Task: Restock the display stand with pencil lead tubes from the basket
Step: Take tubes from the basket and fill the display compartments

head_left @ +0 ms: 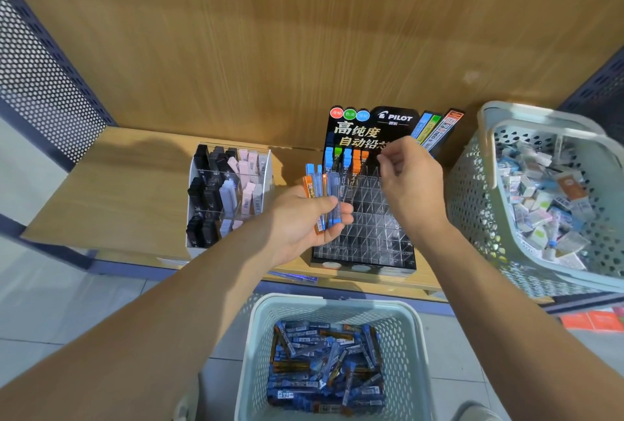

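A black Pilot display stand with a clear slotted grid sits on the wooden shelf. A few blue and orange lead tubes stand in its back row. My left hand grips a bunch of blue and orange lead tubes upright, just left of the stand. Above the stand's back rows hovers my right hand, its fingers loosely curled and fingertips near each other; I see nothing between them. Below the shelf, a pale basket holds many blue and orange lead tubes.
A white tiered organiser of black, grey and pink cases stands left of the stand. A larger perforated basket full of small boxes sits at the right on the shelf. Dark perforated metal side panels flank the shelf.
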